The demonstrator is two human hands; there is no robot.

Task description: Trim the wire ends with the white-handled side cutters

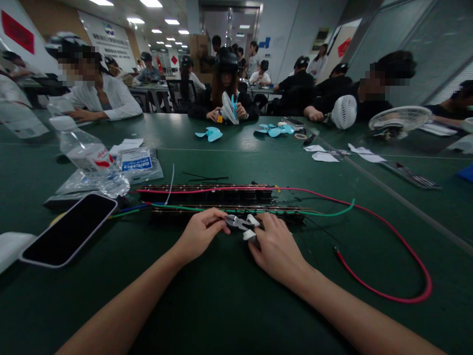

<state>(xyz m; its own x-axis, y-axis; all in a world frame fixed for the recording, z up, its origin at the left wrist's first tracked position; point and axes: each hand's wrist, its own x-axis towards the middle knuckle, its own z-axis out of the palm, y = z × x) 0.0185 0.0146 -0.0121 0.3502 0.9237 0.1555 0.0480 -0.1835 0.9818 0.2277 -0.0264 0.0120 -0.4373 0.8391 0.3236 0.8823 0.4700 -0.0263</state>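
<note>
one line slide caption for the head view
Bare right hand holding pale-handled metal pliers, bare left hand at their tip, by two long black strips on a dark green table.

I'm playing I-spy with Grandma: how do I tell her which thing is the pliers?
On the green table, find two black strips. At the nearer one's front edge, the right hand holds the pliers: the only thing there with a silver nose and whitish handles.

On the bench (207,315), the pliers (238,223) were between my left grip (201,231) and right grip (279,244), by the near edge of the front strip (172,216); the rear strip (207,196) lay behind it. Leftward lay a phone (70,229), a bottle (88,155) behind; rightward, a cable (428,283) looped.
</note>
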